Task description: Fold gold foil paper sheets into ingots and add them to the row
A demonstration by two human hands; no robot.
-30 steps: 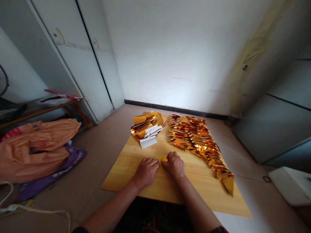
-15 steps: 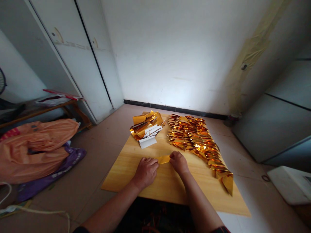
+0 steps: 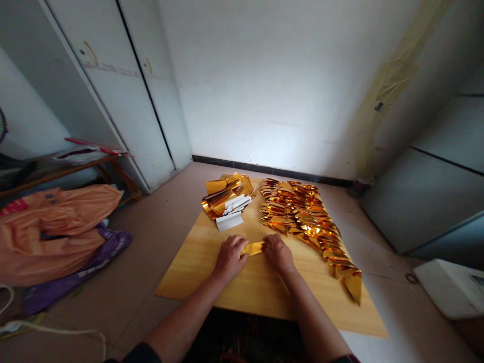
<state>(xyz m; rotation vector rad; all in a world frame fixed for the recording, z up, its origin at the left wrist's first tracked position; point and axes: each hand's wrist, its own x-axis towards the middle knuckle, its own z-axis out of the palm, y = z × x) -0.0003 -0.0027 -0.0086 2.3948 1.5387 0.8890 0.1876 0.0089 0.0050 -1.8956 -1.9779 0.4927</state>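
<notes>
Between my two hands stretches a narrow folded piece of gold foil paper (image 3: 253,248), just over the wooden board (image 3: 212,262). My left hand (image 3: 230,256) is closed on its left end, the fingertips pinching it. On its right end my right hand (image 3: 278,252) is closed as well, with the thumb partly hidden. Beyond my left hand lies a loose pile of gold foil sheets (image 3: 229,194), some with their white backs (image 3: 230,220) up. To the right, rows of folded gold foil pieces (image 3: 302,212) overlap in a long curving band.
An orange bag (image 3: 56,227) and a purple bag (image 3: 79,272) lie on the floor at the left, near a low wooden bench (image 3: 102,162). A pale cord (image 3: 60,330) runs below them. A white box (image 3: 451,287) stands at the right.
My right hand has moved right along the foil paper, exposing more of it. My left hand has shifted slightly up and changed from resting flat over the end to pinching it.
</notes>
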